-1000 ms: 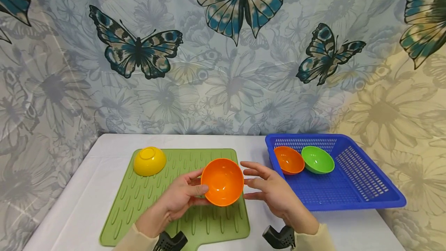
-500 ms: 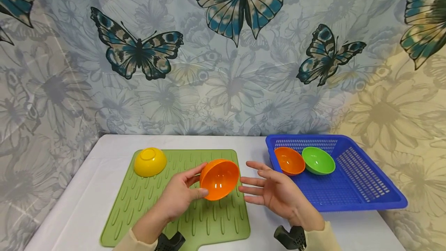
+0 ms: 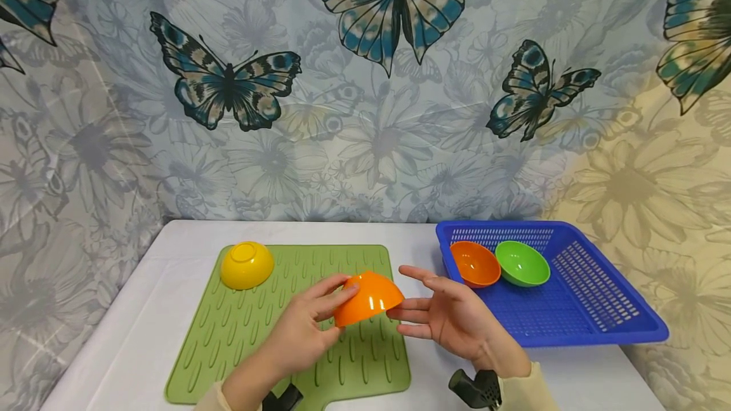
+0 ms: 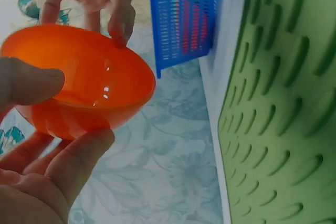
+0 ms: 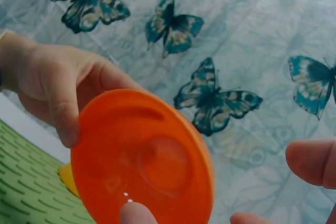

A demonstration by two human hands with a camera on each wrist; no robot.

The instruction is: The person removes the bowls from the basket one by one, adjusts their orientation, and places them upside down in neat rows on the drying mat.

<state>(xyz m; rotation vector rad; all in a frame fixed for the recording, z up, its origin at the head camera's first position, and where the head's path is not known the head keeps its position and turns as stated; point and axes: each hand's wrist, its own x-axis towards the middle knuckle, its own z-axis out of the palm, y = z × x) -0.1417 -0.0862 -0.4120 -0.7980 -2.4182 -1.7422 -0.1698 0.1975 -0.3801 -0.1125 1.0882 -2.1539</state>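
1. Where the scene begins on the left, a white cloth (image 3: 114, 335) spreads out flat, and behind it hangs a pale floral backdrop (image 3: 394, 163) printed with teal butterflies (image 3: 228, 94).
2. On the cloth lies a green mat (image 3: 217, 335) covered in slender ridges; a yellow bowl (image 3: 247, 266) sits upside down at its far left corner.
3. Above the mat, the left hand (image 3: 299, 325) grips the held orange bowl (image 3: 371, 300), thumb on the inside by the rim and fingers against the outside.
4. That bowl is in the air over the right part of the mat, tilted, its mouth turned mostly down and its right edge higher than its left.
5. Just to the right is the right hand (image 3: 457, 319), fingers extended and palm showing, grasping nothing; the fingertips are at the bowl's right rim, though whether they touch it I cannot tell.
6. Farther right stands a blue basket (image 3: 594, 328) with slotted walls.
7. Inside, at the left wall, a second orange bowl (image 3: 474, 264) rests mouth up; just right of it is a green bowl (image 3: 522, 263), also mouth up.
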